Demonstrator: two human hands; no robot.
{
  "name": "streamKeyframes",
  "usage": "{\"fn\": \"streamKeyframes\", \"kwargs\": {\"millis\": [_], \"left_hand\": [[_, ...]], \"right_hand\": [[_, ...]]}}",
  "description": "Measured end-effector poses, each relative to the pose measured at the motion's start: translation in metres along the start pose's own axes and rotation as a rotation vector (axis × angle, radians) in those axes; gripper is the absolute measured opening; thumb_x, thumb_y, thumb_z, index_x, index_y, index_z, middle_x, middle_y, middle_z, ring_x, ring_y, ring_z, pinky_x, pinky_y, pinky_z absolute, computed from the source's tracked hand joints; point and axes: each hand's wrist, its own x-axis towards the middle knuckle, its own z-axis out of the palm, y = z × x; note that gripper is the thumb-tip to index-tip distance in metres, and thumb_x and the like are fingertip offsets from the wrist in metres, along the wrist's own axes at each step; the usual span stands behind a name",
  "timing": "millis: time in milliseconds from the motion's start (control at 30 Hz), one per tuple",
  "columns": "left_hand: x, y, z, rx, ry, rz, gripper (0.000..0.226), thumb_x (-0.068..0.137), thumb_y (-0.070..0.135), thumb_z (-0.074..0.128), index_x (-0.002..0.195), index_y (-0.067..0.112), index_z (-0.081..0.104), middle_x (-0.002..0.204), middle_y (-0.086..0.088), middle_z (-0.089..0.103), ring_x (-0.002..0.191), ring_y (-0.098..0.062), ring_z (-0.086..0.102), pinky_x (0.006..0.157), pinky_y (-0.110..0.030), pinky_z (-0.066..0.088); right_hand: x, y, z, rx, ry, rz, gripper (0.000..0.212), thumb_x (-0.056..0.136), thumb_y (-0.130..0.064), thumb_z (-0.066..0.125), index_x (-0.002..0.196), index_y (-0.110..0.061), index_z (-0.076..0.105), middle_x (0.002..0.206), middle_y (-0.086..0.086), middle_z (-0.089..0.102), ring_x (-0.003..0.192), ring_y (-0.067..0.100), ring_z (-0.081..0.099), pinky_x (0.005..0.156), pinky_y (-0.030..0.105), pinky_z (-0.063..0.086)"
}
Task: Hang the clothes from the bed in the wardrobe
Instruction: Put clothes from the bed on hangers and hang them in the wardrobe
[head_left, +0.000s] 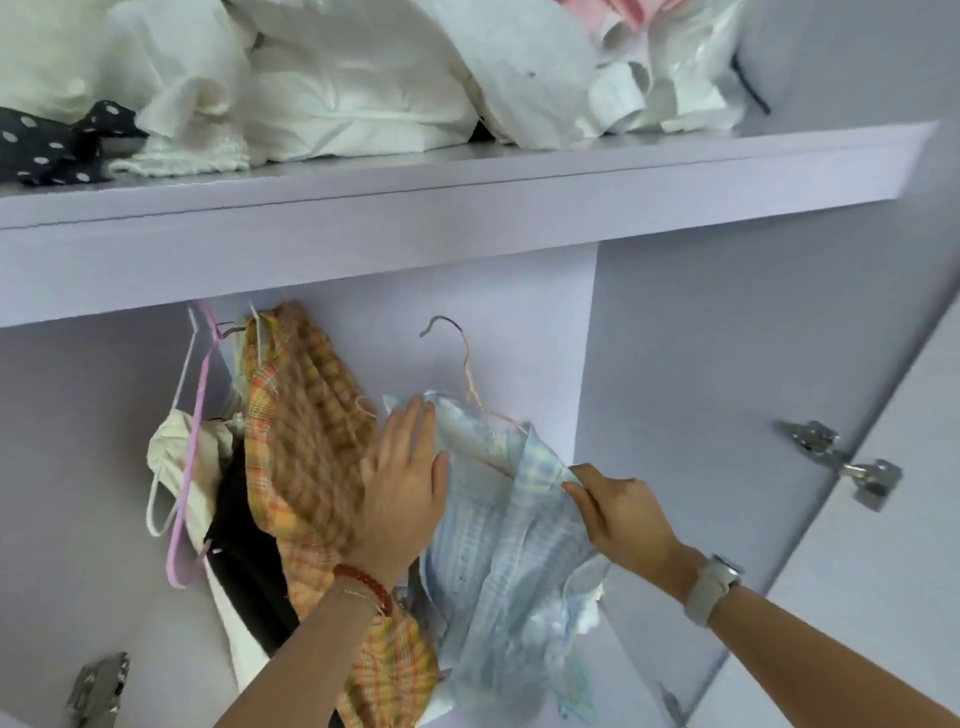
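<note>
a pale blue checked garment (498, 530) on a wire hanger (467, 374) sits below the wardrobe shelf (467, 208) – right hand (618, 519) fingers pinching its collar, left hand (400, 483) flat, fingers straight, pressed between it and the orange plaid garment (306, 426) hanging just left.
</note>
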Motion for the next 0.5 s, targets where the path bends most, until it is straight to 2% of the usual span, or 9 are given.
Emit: {"fn": "streamKeyframes", "kwargs": {"millis": [100,233,300,333,400,433,500], "left_hand": [[0.002,0.03,0.025,-0.031,-0.078,0.113,0.055,0.094,0.041,0.03,0.135,0.006,0.045,0.138,-0.01,0.048,0.131,-0.035,0.038,0.103,-0.061,0.024],[-0.003,0.076,0.055,-0.179,-0.188,0.263,0.046,0.095,0.039,0.028,0.124,0.014,0.054,0.123,-0.001,0.058,0.13,-0.026,0.04,0.108,-0.059,0.013],[-0.011,0.102,0.069,-0.277,-0.305,0.33,0.037,0.096,0.033,0.034,0.116,0.014,0.06,0.114,-0.001,0.063,0.121,-0.024,0.051,0.109,-0.053,0.016],[-0.016,0.115,0.075,-0.337,-0.367,0.375,0.037,0.096,0.032,0.034,0.109,0.013,0.063,0.107,-0.002,0.065,0.11,-0.024,0.057,0.107,-0.048,0.023],[-0.034,0.142,0.086,-0.491,-0.511,0.426,0.036,0.096,0.029,0.036,0.096,0.008,0.065,0.093,-0.005,0.067,0.088,-0.026,0.062,0.091,-0.034,0.038],[-0.045,0.157,0.091,-0.564,-0.6,0.416,0.029,0.096,0.025,0.041,0.093,0.006,0.063,0.09,-0.006,0.066,0.084,-0.025,0.06,0.082,-0.032,0.041],[-0.073,0.188,0.098,-0.679,-0.718,0.429,0.018,0.095,0.016,0.046,0.09,0.006,0.06,0.087,-0.006,0.064,0.08,-0.019,0.057,0.075,-0.029,0.041]], "right_hand": [[-0.039,0.025,-0.034,-0.122,0.029,0.002,0.06,0.099,-0.038,0.018,0.079,-0.005,0.065,0.042,-0.001,0.052,0.033,0.022,0.048,0.032,0.017,0.031],[-0.107,0.05,-0.083,-0.26,0.019,0.099,0.052,0.098,-0.033,0.025,0.082,-0.005,0.066,0.045,-0.001,0.055,0.036,0.022,0.051,0.031,0.019,0.034],[-0.146,0.052,-0.107,-0.298,-0.019,0.15,0.052,0.099,-0.033,0.023,0.084,-0.006,0.065,0.046,-0.002,0.055,0.036,0.021,0.051,0.032,0.019,0.035],[-0.165,0.051,-0.119,-0.323,-0.039,0.178,0.05,0.1,-0.033,0.022,0.086,-0.008,0.063,0.048,-0.002,0.057,0.037,0.02,0.051,0.033,0.019,0.036],[-0.203,0.045,-0.142,-0.391,-0.076,0.261,0.046,0.099,-0.032,0.023,0.088,-0.01,0.062,0.056,-0.004,0.061,0.042,0.018,0.054,0.035,0.018,0.037],[-0.222,0.041,-0.153,-0.415,-0.092,0.332,0.044,0.099,-0.031,0.025,0.089,-0.01,0.063,0.061,-0.004,0.063,0.046,0.018,0.057,0.037,0.019,0.038],[-0.259,0.027,-0.173,-0.44,-0.094,0.507,0.033,0.093,-0.027,0.036,0.096,-0.009,0.064,0.072,-0.003,0.065,0.057,0.017,0.063,0.043,0.02,0.042]]}}
